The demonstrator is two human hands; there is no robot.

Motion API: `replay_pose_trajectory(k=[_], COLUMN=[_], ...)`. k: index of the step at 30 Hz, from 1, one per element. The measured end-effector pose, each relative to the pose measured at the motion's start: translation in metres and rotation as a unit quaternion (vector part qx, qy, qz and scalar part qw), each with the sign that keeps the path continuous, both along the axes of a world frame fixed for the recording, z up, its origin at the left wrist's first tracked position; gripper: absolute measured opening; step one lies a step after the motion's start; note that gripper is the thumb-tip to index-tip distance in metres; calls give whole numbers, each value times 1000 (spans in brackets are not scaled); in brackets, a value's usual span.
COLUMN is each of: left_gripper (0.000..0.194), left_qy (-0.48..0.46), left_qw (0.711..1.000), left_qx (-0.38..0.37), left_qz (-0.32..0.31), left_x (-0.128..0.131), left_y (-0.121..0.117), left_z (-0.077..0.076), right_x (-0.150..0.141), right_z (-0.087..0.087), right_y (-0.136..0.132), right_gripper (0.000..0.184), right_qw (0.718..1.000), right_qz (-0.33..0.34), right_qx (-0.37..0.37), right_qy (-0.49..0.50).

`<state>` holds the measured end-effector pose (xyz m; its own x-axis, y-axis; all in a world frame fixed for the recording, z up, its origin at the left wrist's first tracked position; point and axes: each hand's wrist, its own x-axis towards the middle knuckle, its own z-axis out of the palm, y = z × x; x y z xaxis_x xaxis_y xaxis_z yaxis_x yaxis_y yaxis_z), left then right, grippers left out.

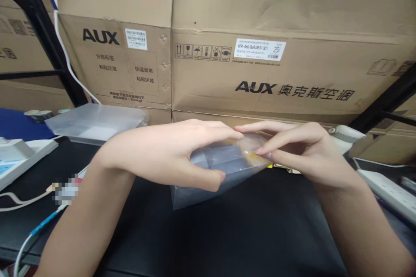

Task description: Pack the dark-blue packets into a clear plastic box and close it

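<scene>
A translucent plastic box [227,162] sits tilted between my hands, its long near side slanting up to the right. My left hand [175,151] lies across its left part, thumb on the near side and fingers over the far side, gripping it. At the box's right end my right hand [299,143] pinches the clear plastic between thumb and fingers. Something yellowish shows through the plastic by those fingertips; its kind I cannot make out. Much of the box's left end and far side is hidden by my left hand.
Behind stand large AUX cardboard boxes [208,69]. Another translucent plastic box [94,119] lies at the back left. White power strips [26,160] [391,190] and cables flank the black tabletop [227,238]. A white object [346,136] stands behind my right hand.
</scene>
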<state>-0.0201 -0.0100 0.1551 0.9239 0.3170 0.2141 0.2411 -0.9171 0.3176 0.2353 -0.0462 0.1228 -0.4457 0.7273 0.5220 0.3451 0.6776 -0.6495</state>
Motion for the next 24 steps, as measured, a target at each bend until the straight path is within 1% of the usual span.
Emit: replay_pose_trajectory(k=[3, 9, 16, 18, 21, 24], left_gripper=[53, 58, 57, 57, 57, 57], left_qy=[3, 9, 11, 11, 12, 9], left_qw=[1000, 1000, 1000, 1000, 1000, 1000], left_qx=[2, 10, 9, 8, 2, -6], left_qz=[0, 14, 11, 13, 12, 8], left_x=[0, -1, -1, -1, -1, 0], left_y=[0, 1, 0, 0, 0, -1], left_z=[0, 0, 0, 0, 0, 1], right_x=[-1, -2, 1, 1, 1, 1], right_z=[1, 1, 1, 0, -1, -2], right_y=[-1, -2, 0, 1, 2, 3], right_gripper=[15, 8, 3, 2, 8, 16], right_qw=[1000, 1000, 1000, 1000, 999, 998], right_qz=[4, -9, -8, -18, -31, -29], right_qx=[0, -6, -12, -16, -28, -32], right_qy=[-6, -10, 0, 9, 31, 45])
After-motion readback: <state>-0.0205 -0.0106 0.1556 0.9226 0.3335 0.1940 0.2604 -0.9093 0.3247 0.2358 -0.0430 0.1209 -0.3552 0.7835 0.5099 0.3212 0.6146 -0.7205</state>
